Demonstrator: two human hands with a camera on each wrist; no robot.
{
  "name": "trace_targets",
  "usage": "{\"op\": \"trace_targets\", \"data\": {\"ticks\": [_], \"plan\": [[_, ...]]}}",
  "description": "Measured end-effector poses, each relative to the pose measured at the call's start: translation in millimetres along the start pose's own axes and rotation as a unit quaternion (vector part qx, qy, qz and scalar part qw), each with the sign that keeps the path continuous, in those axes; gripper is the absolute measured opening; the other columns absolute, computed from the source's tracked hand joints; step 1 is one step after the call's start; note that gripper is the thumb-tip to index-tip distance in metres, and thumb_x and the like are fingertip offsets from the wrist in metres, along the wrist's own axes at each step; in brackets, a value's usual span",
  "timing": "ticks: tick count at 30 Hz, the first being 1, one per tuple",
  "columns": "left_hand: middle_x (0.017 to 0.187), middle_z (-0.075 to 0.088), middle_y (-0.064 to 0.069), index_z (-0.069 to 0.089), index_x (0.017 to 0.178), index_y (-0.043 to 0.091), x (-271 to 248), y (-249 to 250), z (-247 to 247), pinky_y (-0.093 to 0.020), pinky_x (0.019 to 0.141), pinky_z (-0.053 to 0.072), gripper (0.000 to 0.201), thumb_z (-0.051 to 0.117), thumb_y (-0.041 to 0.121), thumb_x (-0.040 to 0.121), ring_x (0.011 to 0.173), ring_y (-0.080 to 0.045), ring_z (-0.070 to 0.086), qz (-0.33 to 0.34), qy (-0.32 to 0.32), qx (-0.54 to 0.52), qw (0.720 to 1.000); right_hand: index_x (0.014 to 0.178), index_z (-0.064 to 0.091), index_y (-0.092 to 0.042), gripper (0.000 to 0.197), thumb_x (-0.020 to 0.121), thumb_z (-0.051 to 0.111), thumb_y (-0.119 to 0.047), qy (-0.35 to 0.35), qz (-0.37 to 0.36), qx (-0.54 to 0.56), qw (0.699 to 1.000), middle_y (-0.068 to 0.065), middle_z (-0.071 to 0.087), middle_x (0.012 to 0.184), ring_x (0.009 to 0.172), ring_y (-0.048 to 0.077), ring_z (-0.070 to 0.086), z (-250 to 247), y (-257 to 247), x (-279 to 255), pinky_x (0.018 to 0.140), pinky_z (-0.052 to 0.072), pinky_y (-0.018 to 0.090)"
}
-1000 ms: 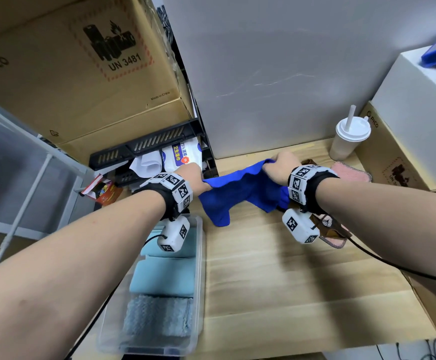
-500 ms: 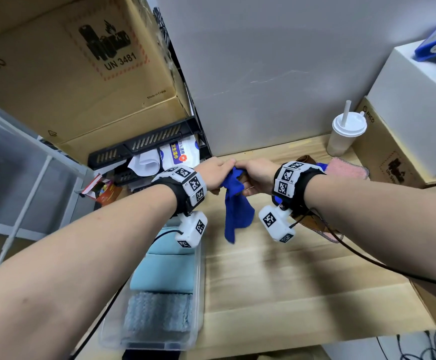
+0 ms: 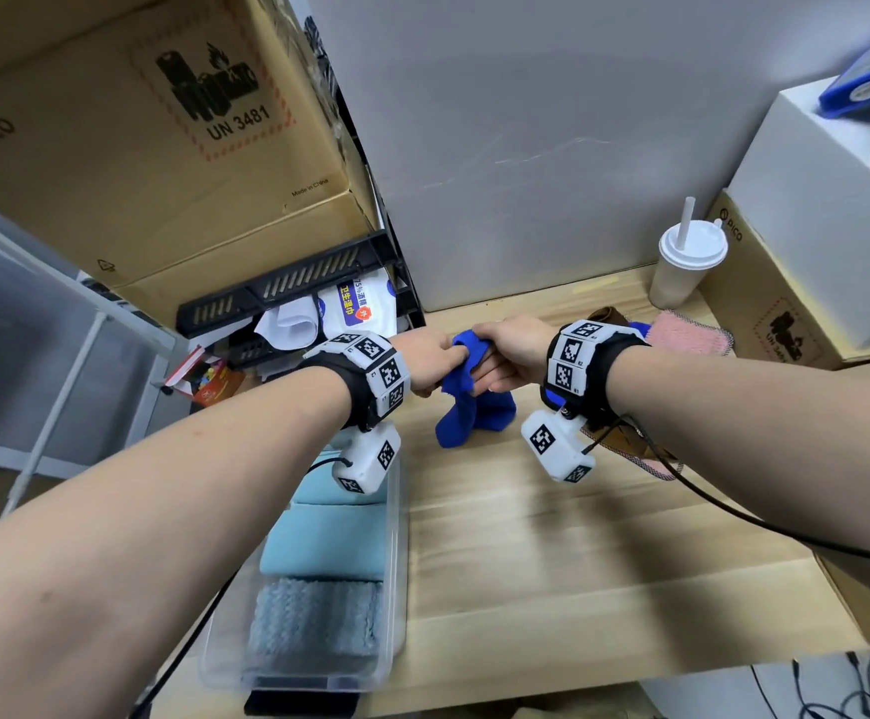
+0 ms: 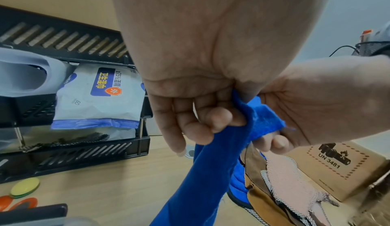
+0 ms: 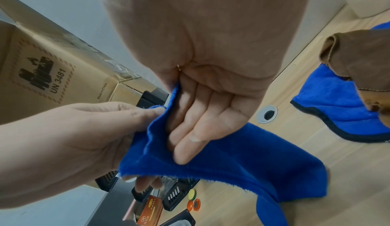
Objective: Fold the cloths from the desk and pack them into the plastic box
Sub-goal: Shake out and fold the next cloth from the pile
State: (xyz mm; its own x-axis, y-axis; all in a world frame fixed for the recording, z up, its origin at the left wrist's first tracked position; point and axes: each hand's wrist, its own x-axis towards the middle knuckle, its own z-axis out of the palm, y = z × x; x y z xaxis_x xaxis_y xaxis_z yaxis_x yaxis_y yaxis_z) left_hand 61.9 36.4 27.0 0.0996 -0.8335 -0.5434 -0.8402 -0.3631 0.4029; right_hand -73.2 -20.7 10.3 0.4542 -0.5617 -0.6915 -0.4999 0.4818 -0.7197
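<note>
A plain blue cloth [image 3: 466, 407] hangs bunched between my two hands, its lower end touching the wooden desk [image 3: 578, 589]. My left hand [image 3: 430, 363] pinches one top edge with curled fingers [image 4: 219, 121]. My right hand [image 3: 505, 352] holds the other edge right against it; its fingers [image 5: 190, 138] lie along the cloth [image 5: 242, 163]. The clear plastic box [image 3: 396, 563] sits at the desk's left front, holding folded light blue cloths [image 3: 329, 542] and a grey one [image 3: 313, 620]. A pink cloth [image 3: 687, 334], a brown cloth [image 5: 358, 59] and a black-edged blue cloth [image 5: 337, 109] lie heaped under my right wrist.
A lidded cup with a straw [image 3: 684, 267] stands at the back right beside cardboard boxes [image 3: 786, 313]. A black rack [image 3: 287, 288] with a wipes pack [image 3: 357, 303] is at the back left. A cable hole [image 5: 267, 114] sits behind the cloth. A black wire [image 3: 734, 516] trails from my right wrist.
One second ago my hands held the blue cloth spread apart; they have come together, so the cloth hangs doubled. In the last half second it has sunk onto the desk.
</note>
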Motion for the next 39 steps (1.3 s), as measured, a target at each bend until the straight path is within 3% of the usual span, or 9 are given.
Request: {"op": "trace_targets", "data": {"ticks": [6,10,13,18,24,29,33,36,39], "plan": [[0.064,0.059,-0.012,0.054,0.076,0.008,0.8,2.6,3.3,-0.035,0.069,0.052,0.048,0.030,0.040,0.102,0.056,-0.026,0.055,0.018,0.014,0.043,0.999,0.085,0.065,0.007,0.054,0.101,0.038,-0.036,-0.022,0.003,0.020,1.000,0.023,0.073,0.081,0.069,0.029,0.073,0.5,1.8,0.2,0.053,0.055,0.026],[0.055,0.052,0.001,0.055,0.064,0.016,0.8,1.2,3.9,-0.027,0.055,0.040,0.054,0.052,0.065,0.086,0.051,-0.017,0.048,0.026,0.000,0.117,0.993,0.087,0.062,0.002,0.035,0.099,0.043,-0.026,-0.012,0.007,0.044,0.999,0.021,0.071,0.073,0.059,0.029,0.071,2.4,1.0,-1.2,0.053,0.057,0.029],[0.060,0.049,0.002,0.057,0.071,0.013,1.9,-0.5,4.1,-0.027,0.052,0.036,0.044,0.065,0.055,0.084,0.058,-0.019,0.050,0.071,0.011,0.211,0.975,0.076,0.065,0.001,0.034,0.094,0.049,-0.022,-0.005,0.012,0.017,1.000,0.016,0.069,0.064,0.055,0.024,0.067,2.3,1.2,-0.2,0.060,0.059,0.032],[0.081,0.065,-0.009,0.066,0.096,0.008,1.8,0.3,3.8,-0.035,0.070,0.049,0.029,0.060,0.036,0.092,0.077,-0.027,0.059,0.127,0.012,0.222,0.967,0.073,0.061,-0.005,0.021,0.087,0.056,-0.019,0.030,0.028,-0.063,0.997,0.013,0.072,0.071,0.065,0.023,0.072,-1.0,3.3,1.9,0.061,0.056,0.027],[0.067,0.057,0.000,0.067,0.083,0.012,-1.1,1.6,-7.7,-0.033,0.066,0.048,0.021,0.064,0.031,0.090,0.068,-0.023,0.053,0.157,0.053,0.222,0.961,0.091,0.059,-0.004,0.010,0.084,0.065,-0.008,0.085,0.039,-0.139,0.986,0.012,0.068,0.072,0.059,0.021,0.072,-12.1,12.0,8.2,0.049,0.056,0.026],[0.066,0.063,-0.003,0.067,0.071,0.014,-1.1,-9.6,-19.1,-0.033,0.063,0.053,0.022,0.070,0.032,0.084,0.064,-0.021,0.055,0.132,0.081,0.186,0.970,0.097,0.056,-0.013,0.021,0.078,0.058,-0.003,0.187,-0.061,-0.320,0.927,0.009,0.068,0.092,0.080,0.029,0.070,-18.5,17.2,10.7,0.070,0.058,0.034],[0.069,0.068,-0.003,0.071,0.074,0.013,-6.1,-9.7,-25.1,-0.028,0.061,0.048,0.017,0.071,0.026,0.084,0.065,-0.019,0.059,0.155,0.094,0.141,0.973,0.077,0.061,-0.017,0.007,0.077,0.068,-0.018,0.138,-0.121,-0.198,0.963,0.004,0.072,0.079,0.071,0.019,0.072,-15.7,19.0,17.5,0.065,0.057,0.032],[0.068,0.069,-0.002,0.072,0.073,0.014,-6.9,-5.7,-25.6,-0.024,0.056,0.043,0.015,0.070,0.025,0.083,0.065,-0.018,0.059,0.149,0.111,0.136,0.973,0.080,0.065,-0.016,0.010,0.078,0.071,-0.023,0.046,-0.125,-0.182,0.974,0.004,0.068,0.077,0.074,0.017,0.068,-9.5,18.9,17.8,0.071,0.057,0.033],[0.065,0.067,-0.006,0.066,0.067,0.011,-7.0,-1.9,-25.3,-0.022,0.051,0.038,0.020,0.067,0.025,0.082,0.062,-0.019,0.057,0.119,0.127,0.108,0.979,0.076,0.055,-0.018,0.014,0.082,0.065,-0.025,0.109,-0.148,-0.191,0.964,0.000,0.062,0.072,0.072,0.019,0.063,-4.7,18.2,20.5,0.065,0.050,0.031]]}}
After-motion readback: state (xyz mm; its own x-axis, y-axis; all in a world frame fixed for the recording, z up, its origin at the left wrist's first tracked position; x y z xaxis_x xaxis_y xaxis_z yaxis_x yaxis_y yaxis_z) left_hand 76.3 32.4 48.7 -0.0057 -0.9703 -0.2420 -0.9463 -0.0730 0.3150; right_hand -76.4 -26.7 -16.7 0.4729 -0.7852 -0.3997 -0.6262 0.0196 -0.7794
